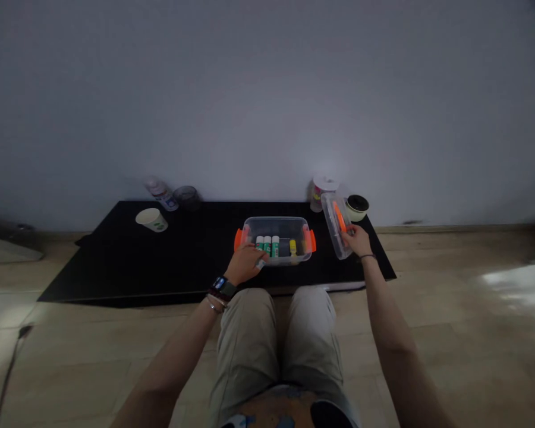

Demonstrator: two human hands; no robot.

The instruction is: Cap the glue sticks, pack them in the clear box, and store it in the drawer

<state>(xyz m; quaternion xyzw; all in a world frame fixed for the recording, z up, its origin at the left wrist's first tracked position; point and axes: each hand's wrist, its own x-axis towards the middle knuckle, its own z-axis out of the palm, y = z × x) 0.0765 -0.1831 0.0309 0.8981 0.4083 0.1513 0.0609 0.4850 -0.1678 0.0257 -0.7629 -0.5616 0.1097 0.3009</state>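
Observation:
A clear plastic storage box (289, 259) with orange side latches stands without its lid near the front edge of the black table. Inside it, green-and-white glue sticks (275, 246) lie side by side on the left, and a small yellow bottle (293, 248) is towards the right. My left hand (248, 261) is closed at the box's front left corner, its fingers over the rim; the hand hides part of that corner. To the right, my right hand (357, 239) grips the clear lid (334, 229) by its orange handle, and the lid is tilted up on edge.
On the black table (196, 255), a paper cup (151, 220), a spray bottle (163, 195) and a dark cup (187, 197) stand left. A clear jar with a white top (323, 185) and a black-lidded jar (357, 206) are behind the lid. A wall rises behind.

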